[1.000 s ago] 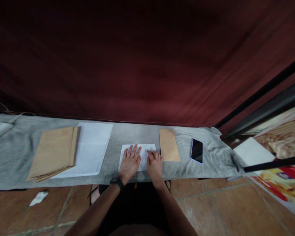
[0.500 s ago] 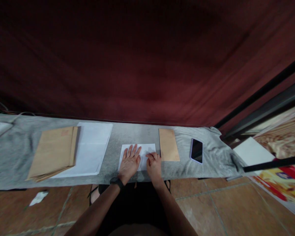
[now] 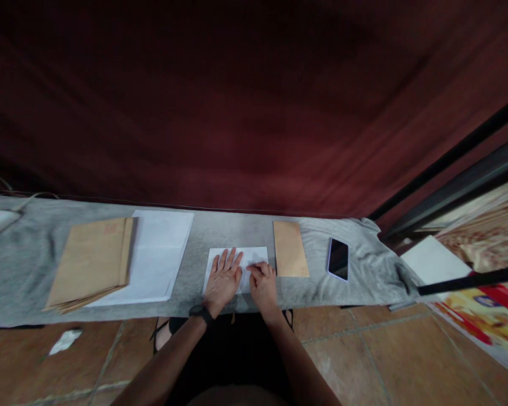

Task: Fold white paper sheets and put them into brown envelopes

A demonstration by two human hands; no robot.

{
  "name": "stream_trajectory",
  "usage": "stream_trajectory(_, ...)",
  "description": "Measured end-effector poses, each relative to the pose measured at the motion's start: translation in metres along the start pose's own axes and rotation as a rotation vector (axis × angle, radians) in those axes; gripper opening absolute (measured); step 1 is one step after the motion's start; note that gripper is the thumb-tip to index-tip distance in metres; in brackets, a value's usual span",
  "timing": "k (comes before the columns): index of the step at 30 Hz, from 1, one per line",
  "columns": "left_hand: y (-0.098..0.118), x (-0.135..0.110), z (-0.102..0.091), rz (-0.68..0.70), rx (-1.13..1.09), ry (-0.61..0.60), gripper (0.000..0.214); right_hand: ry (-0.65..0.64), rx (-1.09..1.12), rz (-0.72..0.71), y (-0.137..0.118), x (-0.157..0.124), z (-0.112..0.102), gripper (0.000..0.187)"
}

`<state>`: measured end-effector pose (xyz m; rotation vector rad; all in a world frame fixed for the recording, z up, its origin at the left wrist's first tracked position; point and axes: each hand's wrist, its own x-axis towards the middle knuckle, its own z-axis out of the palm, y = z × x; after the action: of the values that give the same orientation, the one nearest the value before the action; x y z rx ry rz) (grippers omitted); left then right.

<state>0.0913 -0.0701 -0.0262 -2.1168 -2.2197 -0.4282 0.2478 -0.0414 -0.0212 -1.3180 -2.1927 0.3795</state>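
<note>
Paper (image 3: 254,254), thin, white and rectangular, lies flat before us on a soft grey cloth (image 3: 232,230), its long side running left to right. We press our left hand (image 3: 223,276) palm down on its left part, the fingers straight and fanned apart with nothing between them, and a dark wristband (image 3: 202,313) circles that wrist. Our right hand (image 3: 263,283) rests at the right part of the same sheet, fingers bent inward and the tips toward its middle; we cannot tell whether they pinch the paper or only touch it

Just right of that hand we have a flat tan paper envelope (image 3: 291,249), and farther right, well apart from it, a dark-screened phone with a pale purple edge (image 3: 338,259). To our left, larger white paper sheets (image 3: 161,254) lie partly beneath a fanned stack of brown paper envelopes (image 3: 91,256), whose upper face bears a faint reddish mark. A white device with a pale cable (image 3: 0,223) sits at the far left, cut off by the view. Beyond the cloth we face a dark red fabric-like backdrop (image 3: 237,141), and below us spread brown floor tiles (image 3: 389,361), with a crumpled white scrap (image 3: 65,341) lying on them at our left
</note>
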Motion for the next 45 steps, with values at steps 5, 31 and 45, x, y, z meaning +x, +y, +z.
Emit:
stream_trajectory(5, 0.0014, 0.0002, -0.0025, 0.001, 0.01, 0.006, 0.053, 0.056, -0.002, 0.059, 0.0017, -0.0007, 0.0024, 0.036)
stream_trajectory(31, 0.0019, 0.0001, -0.0048, 0.008, 0.002, 0.017, 0.052, 0.026, 0.01, -0.002, 0.0018, -0.0043, 0.0014, 0.034)
stream_trajectory(45, 0.0024, 0.0011, -0.0049, 0.003, -0.005, 0.006, 0.052, 0.103, 0.08, 0.069, 0.0063, -0.0068, 0.0036, 0.033)
